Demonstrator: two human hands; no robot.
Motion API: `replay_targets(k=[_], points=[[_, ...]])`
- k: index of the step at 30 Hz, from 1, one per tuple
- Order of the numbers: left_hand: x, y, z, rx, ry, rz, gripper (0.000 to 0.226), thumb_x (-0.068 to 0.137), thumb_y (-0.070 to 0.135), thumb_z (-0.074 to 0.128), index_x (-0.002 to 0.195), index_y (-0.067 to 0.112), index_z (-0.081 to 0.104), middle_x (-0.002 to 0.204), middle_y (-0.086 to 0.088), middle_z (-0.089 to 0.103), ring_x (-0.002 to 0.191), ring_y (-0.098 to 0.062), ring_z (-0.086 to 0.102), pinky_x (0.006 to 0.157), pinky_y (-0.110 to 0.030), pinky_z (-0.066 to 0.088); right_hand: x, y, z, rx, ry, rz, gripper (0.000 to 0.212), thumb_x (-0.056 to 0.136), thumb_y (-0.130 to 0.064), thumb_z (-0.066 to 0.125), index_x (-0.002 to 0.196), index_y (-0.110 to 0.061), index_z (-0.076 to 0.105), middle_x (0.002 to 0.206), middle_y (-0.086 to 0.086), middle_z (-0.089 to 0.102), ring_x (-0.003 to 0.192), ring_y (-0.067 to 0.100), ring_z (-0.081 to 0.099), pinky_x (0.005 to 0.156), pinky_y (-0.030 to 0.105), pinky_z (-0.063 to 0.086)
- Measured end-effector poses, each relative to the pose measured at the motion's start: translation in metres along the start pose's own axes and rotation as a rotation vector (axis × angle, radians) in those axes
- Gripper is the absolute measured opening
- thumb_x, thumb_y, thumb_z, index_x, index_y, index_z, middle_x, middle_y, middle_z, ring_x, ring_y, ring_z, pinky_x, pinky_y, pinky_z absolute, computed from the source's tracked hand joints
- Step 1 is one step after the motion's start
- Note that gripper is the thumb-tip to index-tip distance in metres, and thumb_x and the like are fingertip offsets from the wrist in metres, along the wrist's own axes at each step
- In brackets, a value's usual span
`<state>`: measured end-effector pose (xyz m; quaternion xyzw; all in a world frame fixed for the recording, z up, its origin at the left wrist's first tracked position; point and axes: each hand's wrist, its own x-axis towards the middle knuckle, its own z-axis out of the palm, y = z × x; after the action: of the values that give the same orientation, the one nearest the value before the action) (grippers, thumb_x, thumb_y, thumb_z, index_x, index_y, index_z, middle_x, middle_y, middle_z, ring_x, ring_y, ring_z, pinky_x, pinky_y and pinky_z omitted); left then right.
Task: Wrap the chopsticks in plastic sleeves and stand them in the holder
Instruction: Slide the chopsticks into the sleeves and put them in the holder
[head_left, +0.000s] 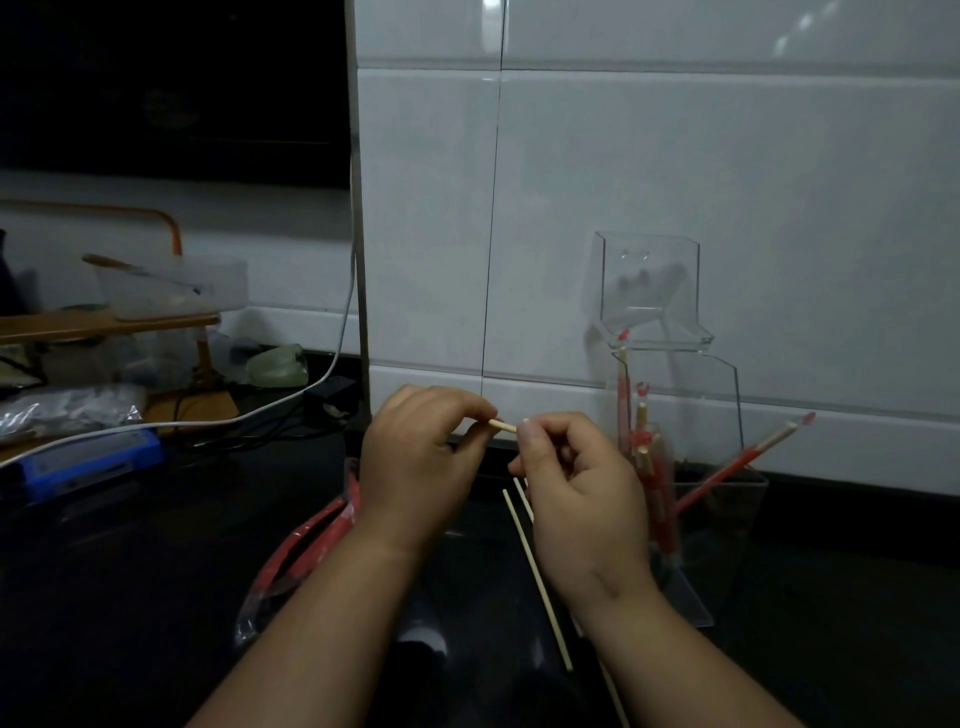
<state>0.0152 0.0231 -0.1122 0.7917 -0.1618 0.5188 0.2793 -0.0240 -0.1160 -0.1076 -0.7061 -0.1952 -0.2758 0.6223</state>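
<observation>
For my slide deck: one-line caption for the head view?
Left hand and right hand pinch a chopstick over the counter; sleeved chopsticks lean in the clear holder.

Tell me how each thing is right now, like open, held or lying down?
Left hand, pinching one chopstick.
Right hand, pinching it too.
That chopstick, bare tip showing.
Loose chopsticks, bare, lying on the counter.
Sleeves, lying on the counter.
Holder, lid up, open.
Wrapped chopsticks, standing tilted in the holder.
</observation>
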Motion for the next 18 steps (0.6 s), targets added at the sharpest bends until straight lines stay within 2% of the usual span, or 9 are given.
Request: replay_targets(k=[5,13,18], points=[[-0.0007,-0.0008,0.0006,0.029,0.017,0.035,0.009,0.078,0.026,0.069,0.081,0.019,0.074,0.08,0.007,0.071,0.076,-0.015,0.06,0.068,-0.029,0.042,0.0005,-0.0003,-0.0008,-0.011,0.015,0.015,0.021,0.096,-0.019,0.059,0.075,-0.022,0.064,0.065,-0.006,0.063,0.055,0.004,0.052,0.052,0.015,0.039],[-0.0017,0.0043,0.0047,0.016,0.008,0.126,0.015,0.081,0.028,0.063,0.079,0.018,0.074,0.076,0.006,0.07,0.073,-0.016,0.058,0.07,-0.03,0.042,0.0049,0.0078,-0.0002,-0.11,0.051,0.099,0.022,0.09,-0.027,0.068,0.071,-0.015,0.064,0.062,0.003,0.059,0.053,0.005,0.048,0.052,0.022,0.038],[-0.0021,0.005,0.0053,0.011,0.04,0.166,0.015,0.082,0.028,0.065,0.079,0.016,0.074,0.076,0.005,0.07,0.072,-0.018,0.059,0.068,-0.028,0.041,0.0047,0.0079,0.0003,-0.123,0.072,0.092,0.024,0.09,-0.027,0.068,0.069,-0.016,0.062,0.054,-0.006,0.053,0.051,0.005,0.048,0.051,0.02,0.038]])
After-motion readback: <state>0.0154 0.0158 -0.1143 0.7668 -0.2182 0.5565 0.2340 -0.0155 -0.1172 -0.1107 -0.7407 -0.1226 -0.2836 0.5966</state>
